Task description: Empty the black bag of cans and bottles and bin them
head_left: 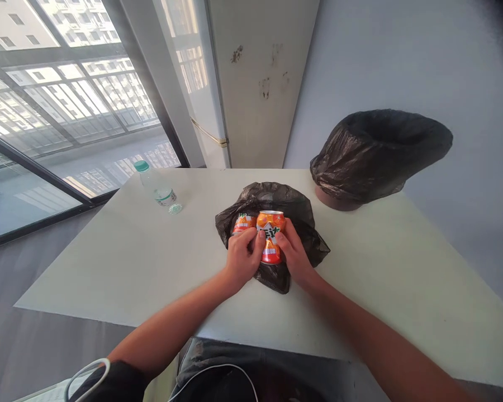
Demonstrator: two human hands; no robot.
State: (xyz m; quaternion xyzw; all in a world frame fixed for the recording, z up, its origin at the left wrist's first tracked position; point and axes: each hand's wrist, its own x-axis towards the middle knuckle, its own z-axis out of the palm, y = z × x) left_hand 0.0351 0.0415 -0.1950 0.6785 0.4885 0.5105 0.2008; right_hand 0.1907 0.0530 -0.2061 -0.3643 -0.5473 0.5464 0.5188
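Observation:
An orange drink can (pixel 270 234) stands on a crumpled black plastic bag (pixel 295 215) in the middle of the white table (pixel 151 262). My left hand (pixel 242 258) and my right hand (pixel 292 252) both curl round this can from either side. A second orange can (pixel 243 222) sits just to its left on the same bag, partly hidden behind my left hand.
A clear water bottle with a green cap (pixel 157 187) lies on the table's far left. A bin lined with a black bag (pixel 377 153) stands at the far right. A large window is at the left, a pale cabinet behind.

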